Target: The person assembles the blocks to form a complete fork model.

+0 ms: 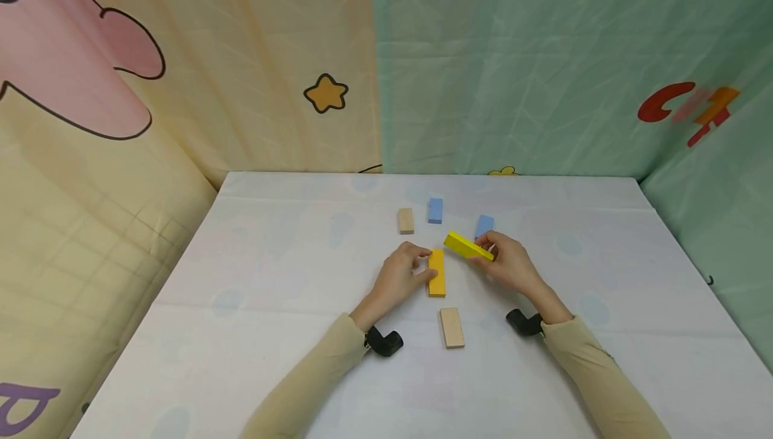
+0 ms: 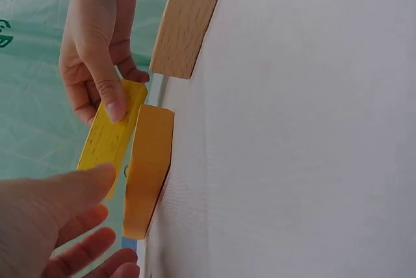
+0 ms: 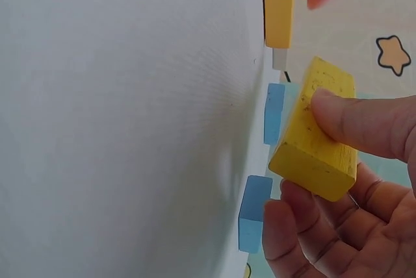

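My right hand (image 1: 507, 263) pinches a yellow wooden block (image 1: 468, 246) between thumb and fingers, raised off the table and tilted; in the right wrist view the thumb presses on the block's (image 3: 318, 128) broad face. An orange-yellow block (image 1: 437, 278) lies lengthwise on the table between the hands. Close to its left side is my left hand (image 1: 400, 276), with thumb and fingers spread loosely and nothing held. In the left wrist view a gap shows between those fingers (image 2: 84, 245) and the orange-yellow block (image 2: 149, 167).
Two blue blocks (image 1: 435, 211) (image 1: 484, 225) lie beyond the hands, the right one partly behind my right hand. A plain wooden block (image 1: 406, 221) lies at the back left, another wooden block (image 1: 452, 328) nearer me. Patterned curtains (image 1: 483, 56) stand behind the white table (image 1: 272, 258).
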### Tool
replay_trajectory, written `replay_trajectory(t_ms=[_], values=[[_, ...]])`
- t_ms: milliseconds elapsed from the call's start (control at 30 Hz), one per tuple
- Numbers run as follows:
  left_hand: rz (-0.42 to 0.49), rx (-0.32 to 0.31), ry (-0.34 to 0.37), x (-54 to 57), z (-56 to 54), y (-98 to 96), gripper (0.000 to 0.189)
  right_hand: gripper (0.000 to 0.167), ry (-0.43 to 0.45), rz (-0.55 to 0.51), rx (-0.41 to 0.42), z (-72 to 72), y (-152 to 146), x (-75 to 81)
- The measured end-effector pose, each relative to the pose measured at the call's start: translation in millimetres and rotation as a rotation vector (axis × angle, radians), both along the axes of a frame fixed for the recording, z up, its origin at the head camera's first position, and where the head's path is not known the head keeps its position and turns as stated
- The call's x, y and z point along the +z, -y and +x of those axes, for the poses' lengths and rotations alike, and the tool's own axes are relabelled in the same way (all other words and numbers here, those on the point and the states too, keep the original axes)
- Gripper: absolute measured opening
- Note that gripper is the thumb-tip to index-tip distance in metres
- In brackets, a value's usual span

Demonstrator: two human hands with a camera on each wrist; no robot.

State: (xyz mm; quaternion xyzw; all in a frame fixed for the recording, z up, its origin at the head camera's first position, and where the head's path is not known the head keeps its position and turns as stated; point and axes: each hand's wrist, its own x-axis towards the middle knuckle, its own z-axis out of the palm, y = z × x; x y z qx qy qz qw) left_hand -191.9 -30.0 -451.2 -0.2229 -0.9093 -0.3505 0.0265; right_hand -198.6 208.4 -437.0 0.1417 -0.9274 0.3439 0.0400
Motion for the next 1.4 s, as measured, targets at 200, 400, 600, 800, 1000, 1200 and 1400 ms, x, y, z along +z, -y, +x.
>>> replay_trajectory(t_ms=[200, 400, 600, 800, 1000, 1200, 1400], values=[[-0.172, -0.189, -0.038, 2.1, 6.6, 8.4, 0.046, 0.025, -0.020, 0.006, 0.008, -3.1, 0.6, -1.5], [-0.213, -0.271, -0.004, 0.3, 10.1, 11.3, 0.059, 0.026, -0.017, 0.013, 0.011, -6.3, 6.4, -1.5], [-0.182, -0.266, -0.011, -3.0, 13.5, 8.6, 0.058, 0.027, -0.003, 0.007, 0.018, -11.8, 10.9, 0.5], [-0.144, -0.259, -0.044, -8.7, 12.6, 9.6, 0.056, 0.030, 0.003, -0.033, 0.067, -23.2, 18.5, 1.7], [-0.073, -0.253, -0.056, -14.7, 11.1, 11.8, 0.053, 0.026, 0.037, -0.011, 0.125, -36.4, 29.7, 2.2], [-0.047, -0.244, -0.057, -17.0, 10.4, 11.9, 0.052, 0.023, 0.067, 0.033, 0.176, -46.7, 39.3, 1.6], [-0.035, -0.242, -0.064, -20.2, 9.0, 11.6, 0.052, 0.021, 0.132, 0.073, 0.174, -54.1, 43.3, 1.1]])
